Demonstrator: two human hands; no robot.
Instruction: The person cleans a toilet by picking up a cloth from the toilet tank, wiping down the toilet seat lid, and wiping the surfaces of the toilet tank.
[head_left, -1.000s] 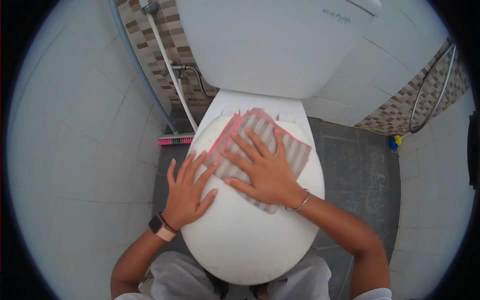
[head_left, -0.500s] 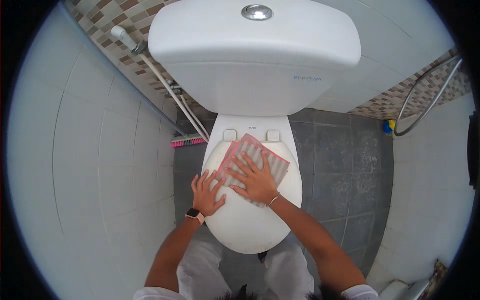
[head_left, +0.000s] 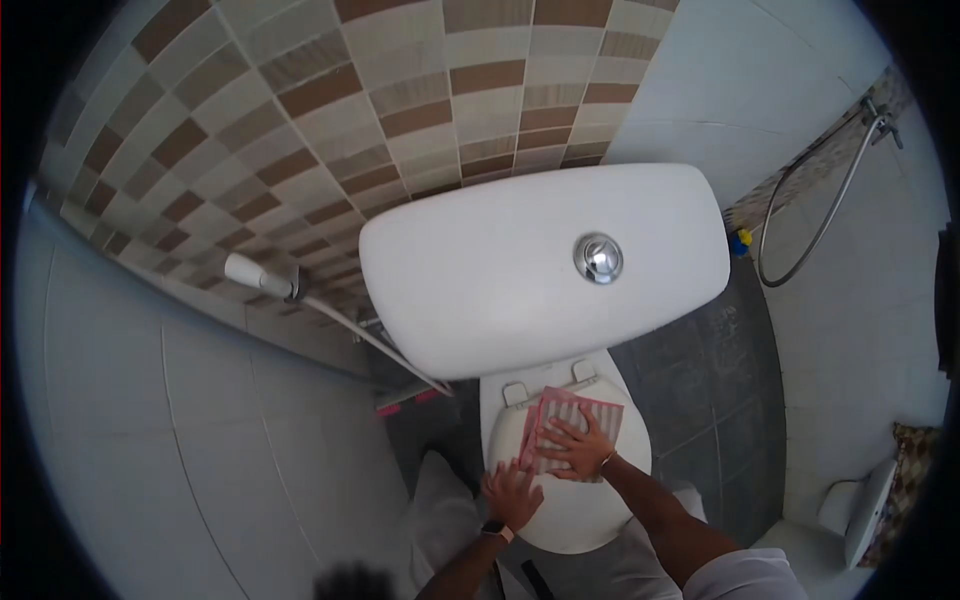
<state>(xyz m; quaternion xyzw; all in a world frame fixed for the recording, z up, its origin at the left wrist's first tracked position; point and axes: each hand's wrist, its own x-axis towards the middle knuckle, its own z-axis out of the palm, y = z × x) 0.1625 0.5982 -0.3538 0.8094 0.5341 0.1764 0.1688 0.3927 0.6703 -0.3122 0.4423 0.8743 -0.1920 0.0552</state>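
Note:
A striped grey cloth with pink edges (head_left: 552, 415) lies folded on the closed white toilet lid (head_left: 575, 522), near the hinges. My right hand (head_left: 583, 447) rests flat on the cloth with its fingers spread. Beside it, at the lid's left edge, my left hand (head_left: 512, 494) lies with its fingers apart, its fingertips close to the cloth's lower left corner. A watch with a pink strap is on my left wrist, and a thin bracelet on my right.
Behind the lid stands the white cistern (head_left: 500, 270) with a chrome flush button (head_left: 598, 258). A hand sprayer (head_left: 262, 277) hangs at the left, above a pink-bristled broom (head_left: 408, 400). A shower hose (head_left: 800, 275) loops at the right. A sink (head_left: 868, 512) is lower right.
The view has tilted up and turned, so the cistern top and tiled back wall now show, and the hands appear lower. Both hands stay on the lid, the right on the cloth.

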